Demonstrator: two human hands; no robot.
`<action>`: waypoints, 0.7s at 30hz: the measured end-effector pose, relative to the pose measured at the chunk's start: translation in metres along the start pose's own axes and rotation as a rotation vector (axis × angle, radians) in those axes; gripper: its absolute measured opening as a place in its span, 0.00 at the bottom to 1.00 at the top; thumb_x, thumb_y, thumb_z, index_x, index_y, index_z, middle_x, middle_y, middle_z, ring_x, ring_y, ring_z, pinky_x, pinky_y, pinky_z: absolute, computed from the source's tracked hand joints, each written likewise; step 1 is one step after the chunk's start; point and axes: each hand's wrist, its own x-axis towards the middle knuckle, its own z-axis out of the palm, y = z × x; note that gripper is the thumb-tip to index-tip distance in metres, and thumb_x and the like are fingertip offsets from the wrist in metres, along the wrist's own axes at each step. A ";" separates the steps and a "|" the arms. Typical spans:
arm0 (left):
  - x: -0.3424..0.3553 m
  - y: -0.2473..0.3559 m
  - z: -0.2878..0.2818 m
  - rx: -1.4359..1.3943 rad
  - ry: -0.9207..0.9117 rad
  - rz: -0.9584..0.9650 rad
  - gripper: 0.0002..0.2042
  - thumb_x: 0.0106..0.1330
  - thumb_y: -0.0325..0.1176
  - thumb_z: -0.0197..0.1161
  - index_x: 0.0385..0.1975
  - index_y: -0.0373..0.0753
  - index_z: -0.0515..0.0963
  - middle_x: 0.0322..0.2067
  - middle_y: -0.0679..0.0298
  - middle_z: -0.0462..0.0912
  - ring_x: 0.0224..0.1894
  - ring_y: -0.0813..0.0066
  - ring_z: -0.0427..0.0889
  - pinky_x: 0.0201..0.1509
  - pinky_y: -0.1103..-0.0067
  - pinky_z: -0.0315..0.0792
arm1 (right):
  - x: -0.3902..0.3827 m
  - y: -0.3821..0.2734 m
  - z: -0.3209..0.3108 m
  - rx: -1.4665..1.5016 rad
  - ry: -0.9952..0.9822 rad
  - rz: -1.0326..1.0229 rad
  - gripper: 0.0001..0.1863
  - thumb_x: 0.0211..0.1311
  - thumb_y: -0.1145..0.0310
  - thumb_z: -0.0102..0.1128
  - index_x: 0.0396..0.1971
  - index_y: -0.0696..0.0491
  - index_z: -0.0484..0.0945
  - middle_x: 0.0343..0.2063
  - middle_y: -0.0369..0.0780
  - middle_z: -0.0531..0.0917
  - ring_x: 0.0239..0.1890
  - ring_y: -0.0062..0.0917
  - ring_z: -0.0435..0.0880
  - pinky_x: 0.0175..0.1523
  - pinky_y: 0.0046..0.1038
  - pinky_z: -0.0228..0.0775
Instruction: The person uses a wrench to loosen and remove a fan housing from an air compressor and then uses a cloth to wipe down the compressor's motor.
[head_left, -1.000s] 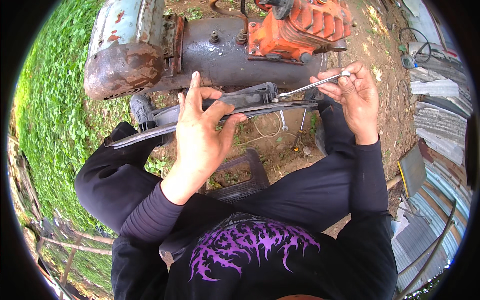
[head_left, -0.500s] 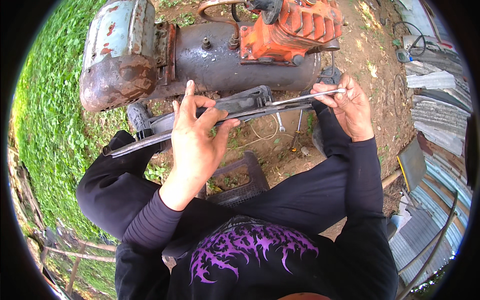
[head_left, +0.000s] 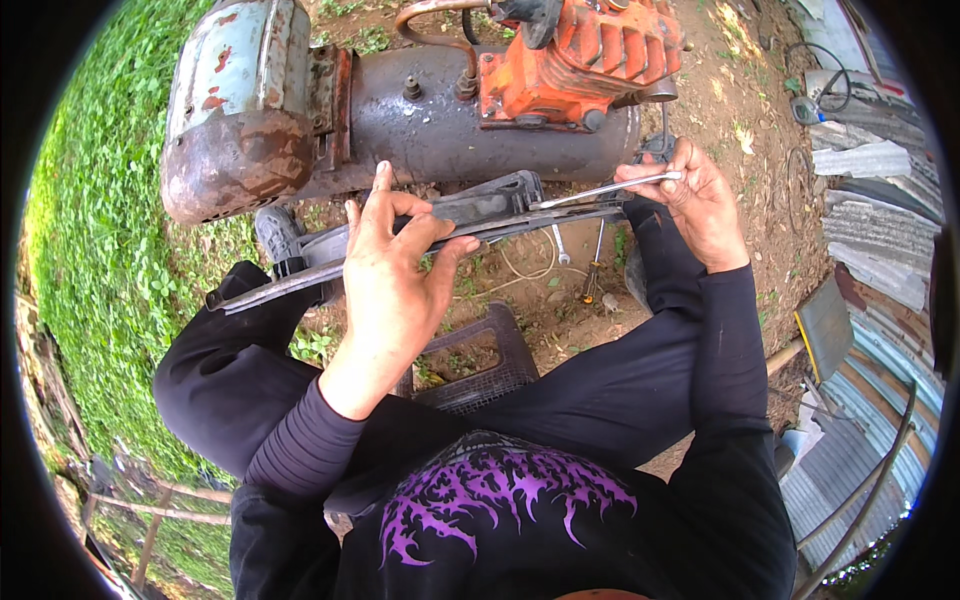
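Observation:
My left hand (head_left: 395,275) grips a long dark metal piece with a narrow channel (head_left: 485,212), which lies tilted across my legs, its thumb and fingertips on the near edge. My right hand (head_left: 700,205) holds a silver wrench (head_left: 610,189) by its outer end, with the other end on the piece at its right part, where a small fastener may be; it is too small to tell. Just beyond stands a rusty compressor, with a dark cylindrical tank (head_left: 410,130), a grey peeling motor (head_left: 235,90) and an orange finned pump (head_left: 570,70).
On the dirt below lie another wrench (head_left: 560,245), a screwdriver (head_left: 592,285) and a thin cord (head_left: 530,275). A dark plastic stool (head_left: 500,360) is between my legs. Corrugated metal sheets (head_left: 865,160) lie to the right, with grass (head_left: 100,230) to the left.
Against a second ago, the compressor sits slightly lower and left in view. My right hand with the wrench has come a little left and turned, rising slightly in the last half second.

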 end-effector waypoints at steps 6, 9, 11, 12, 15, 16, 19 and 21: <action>0.000 -0.001 0.001 0.010 -0.007 0.000 0.11 0.54 0.30 0.82 0.34 0.37 0.88 0.43 0.59 0.80 0.71 0.40 0.73 0.73 0.42 0.62 | 0.015 -0.005 -0.020 -0.266 0.000 0.110 0.09 0.71 0.81 0.58 0.35 0.53 0.69 0.50 0.56 0.88 0.64 0.35 0.83 0.71 0.37 0.72; -0.001 -0.002 0.001 0.017 -0.017 -0.003 0.11 0.54 0.31 0.82 0.34 0.38 0.88 0.43 0.59 0.79 0.71 0.41 0.73 0.74 0.42 0.62 | 0.017 -0.012 -0.019 -0.423 0.046 0.209 0.09 0.65 0.85 0.61 0.33 0.55 0.72 0.49 0.53 0.89 0.63 0.31 0.83 0.71 0.34 0.71; -0.002 -0.001 0.002 -0.002 -0.013 -0.007 0.11 0.54 0.31 0.82 0.34 0.38 0.88 0.43 0.60 0.79 0.71 0.42 0.73 0.74 0.42 0.62 | 0.017 -0.019 -0.017 -0.606 0.057 0.153 0.08 0.63 0.85 0.63 0.33 0.56 0.76 0.49 0.50 0.90 0.64 0.32 0.83 0.71 0.35 0.71; -0.003 -0.001 0.002 -0.006 -0.010 -0.012 0.11 0.54 0.31 0.82 0.34 0.38 0.88 0.43 0.60 0.79 0.71 0.42 0.73 0.74 0.41 0.62 | 0.017 -0.021 -0.016 -0.697 0.058 0.127 0.07 0.61 0.86 0.64 0.32 0.57 0.78 0.50 0.49 0.90 0.64 0.33 0.83 0.71 0.35 0.71; -0.004 -0.002 0.002 -0.014 -0.007 -0.018 0.11 0.54 0.32 0.82 0.34 0.38 0.88 0.42 0.60 0.79 0.71 0.43 0.73 0.74 0.41 0.62 | 0.008 -0.033 -0.012 -0.636 0.113 0.228 0.06 0.60 0.84 0.67 0.33 0.57 0.84 0.47 0.46 0.91 0.62 0.32 0.85 0.76 0.40 0.64; -0.005 -0.002 0.003 -0.011 -0.010 -0.016 0.11 0.54 0.32 0.82 0.34 0.38 0.88 0.42 0.60 0.79 0.71 0.43 0.73 0.74 0.41 0.62 | 0.006 -0.037 -0.009 -0.714 0.118 0.179 0.06 0.60 0.83 0.67 0.33 0.56 0.85 0.45 0.45 0.92 0.60 0.32 0.86 0.77 0.42 0.61; -0.003 -0.002 0.003 0.001 -0.015 0.000 0.11 0.54 0.31 0.82 0.34 0.38 0.87 0.42 0.60 0.79 0.70 0.43 0.74 0.73 0.43 0.64 | 0.004 -0.051 0.003 -0.883 0.169 0.026 0.04 0.61 0.79 0.69 0.34 0.56 0.89 0.41 0.42 0.93 0.52 0.28 0.90 0.82 0.47 0.47; -0.003 -0.001 0.005 -0.009 -0.005 0.003 0.11 0.54 0.30 0.82 0.34 0.37 0.87 0.42 0.59 0.78 0.70 0.42 0.74 0.73 0.46 0.66 | 0.014 -0.058 0.024 -0.871 0.155 -0.048 0.04 0.63 0.78 0.69 0.36 0.56 0.90 0.41 0.41 0.93 0.51 0.26 0.90 0.81 0.45 0.51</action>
